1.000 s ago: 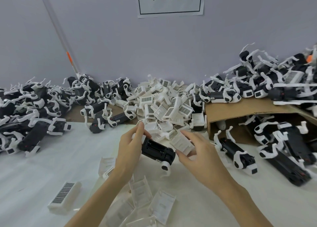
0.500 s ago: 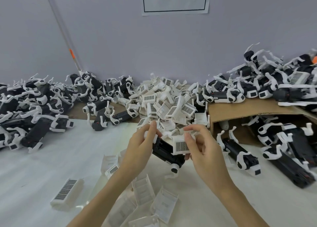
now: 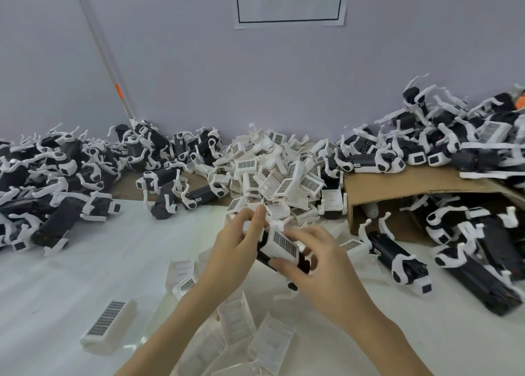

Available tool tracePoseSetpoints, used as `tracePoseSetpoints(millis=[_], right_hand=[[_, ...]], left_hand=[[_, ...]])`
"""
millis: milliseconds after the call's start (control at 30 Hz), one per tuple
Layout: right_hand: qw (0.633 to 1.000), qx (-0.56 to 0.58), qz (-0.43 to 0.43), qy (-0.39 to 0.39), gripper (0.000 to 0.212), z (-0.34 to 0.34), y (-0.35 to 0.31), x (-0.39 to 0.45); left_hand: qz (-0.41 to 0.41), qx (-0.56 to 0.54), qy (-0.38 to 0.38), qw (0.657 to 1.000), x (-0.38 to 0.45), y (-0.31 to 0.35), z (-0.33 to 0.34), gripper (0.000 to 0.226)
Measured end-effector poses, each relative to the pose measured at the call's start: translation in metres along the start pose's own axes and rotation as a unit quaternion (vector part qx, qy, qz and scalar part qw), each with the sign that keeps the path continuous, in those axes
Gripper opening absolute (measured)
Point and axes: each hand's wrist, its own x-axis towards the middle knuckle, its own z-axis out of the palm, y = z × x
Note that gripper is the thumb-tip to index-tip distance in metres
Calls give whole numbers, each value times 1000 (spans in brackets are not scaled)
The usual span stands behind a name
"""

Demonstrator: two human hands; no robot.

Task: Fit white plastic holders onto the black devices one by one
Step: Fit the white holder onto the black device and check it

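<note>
Head view: white plastic holder with a barcode label [image 3: 284, 245] sits on top of the black oblong device [image 3: 302, 262], both held above the white table surface [image 3: 85, 276]. Left hand [image 3: 235, 250] grips the device's far end, fingers curled, thumb up against it. Right hand [image 3: 321, 267] pinches the holder, thumb below, fingers curled over its top. Heap of loose white holders [image 3: 272, 177] lies just behind. Brown cardboard sheet [image 3: 397, 182] at right carries finished devices.

My white table [image 3: 85, 276] carries a heap of white holders [image 3: 272, 177] at its back edge, black devices [image 3: 56, 182] piled at the back left, a cardboard sheet [image 3: 412, 185] at the right, and loose holders [image 3: 108, 323] near me.
</note>
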Motion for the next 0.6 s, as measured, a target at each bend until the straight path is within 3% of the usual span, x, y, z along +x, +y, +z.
tracePoseSetpoints(millis=[100,300,467,533,600], right_hand=[[999,-21,-33,-15,47,-2,1,-2],[991,-104,-84,-1,47,3,-3,-7],[990,-118,-77,-20,46,3,-2,-7],[996,-52,-55,-52,44,1,-2,-9],[989,126,2,-78,33,-2,-4,-7]], left_hand=[[-13,-12,0,1000,0,-2,0,51],[-16,-46,-22,999,1,-1,-3,13],[-17,-50,-28,998,1,1,-5,4],[-8,-46,-32,998,1,1,-6,3],[20,-28,-46,998,0,3,-8,4]])
